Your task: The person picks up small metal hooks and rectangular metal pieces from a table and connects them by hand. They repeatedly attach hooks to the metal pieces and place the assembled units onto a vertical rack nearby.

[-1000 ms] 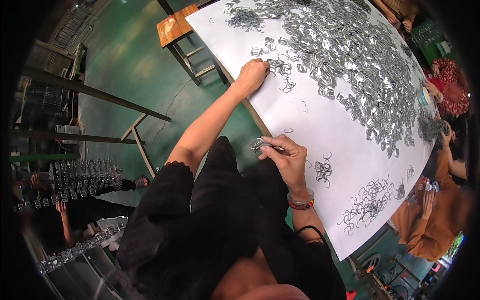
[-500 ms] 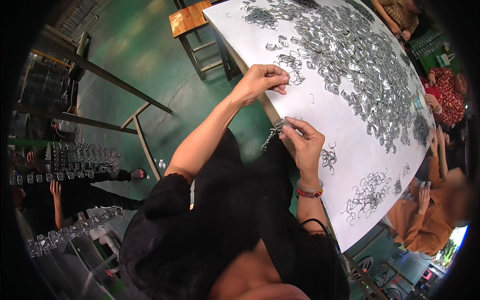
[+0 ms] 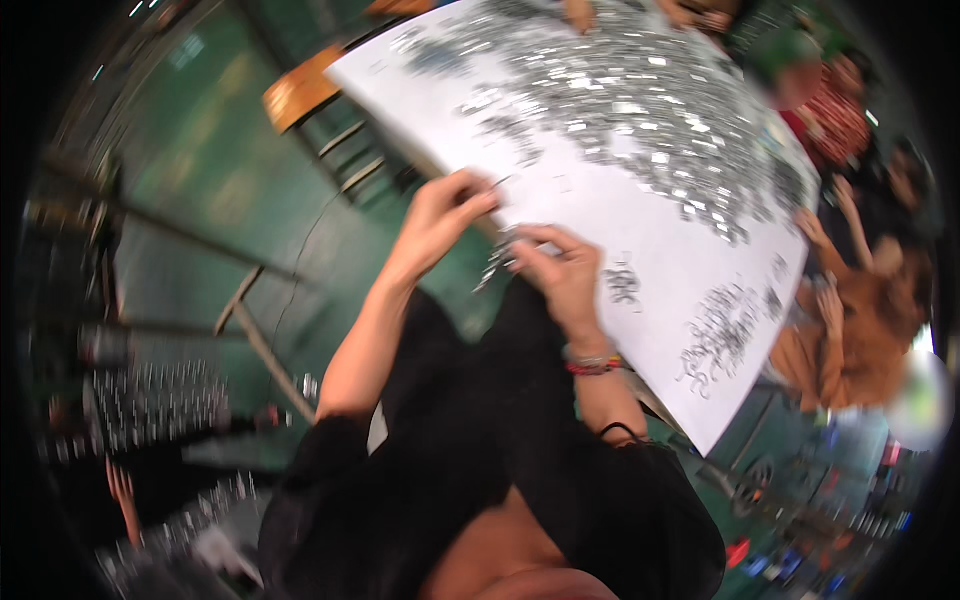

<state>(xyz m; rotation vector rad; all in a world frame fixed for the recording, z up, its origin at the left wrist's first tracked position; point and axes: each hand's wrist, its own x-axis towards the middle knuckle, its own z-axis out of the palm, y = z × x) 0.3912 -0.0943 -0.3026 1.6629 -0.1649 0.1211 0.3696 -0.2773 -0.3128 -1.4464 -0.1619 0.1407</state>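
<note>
My left hand [image 3: 445,222] is closed in a pinch at the table's near edge, and a thin dark wire hook [image 3: 503,182] shows at its fingertips. Close beside it, my right hand [image 3: 562,275] grips a small cluster of silvery metal clips [image 3: 492,266] between thumb and fingers. That cluster hangs past the edge, over the floor; motion blur hides its details. Beyond both hands, a wide heap of shiny metal clips [image 3: 640,110] covers much of the white tabletop [image 3: 580,215]. A small pile of wire hooks [image 3: 622,280] lies right of my right hand.
A larger spread of wire hooks [image 3: 722,335] lies near the table's right corner. At the far left of the table stands a wooden stool [image 3: 300,88]. Several people sit along the far side, one in an orange top [image 3: 860,325]. Metal frames [image 3: 265,350] stand at left.
The whole view has shifted and blurred as my head turned. My left hand has drawn back from the small hook pile toward my right hand, which still holds the clips.
</note>
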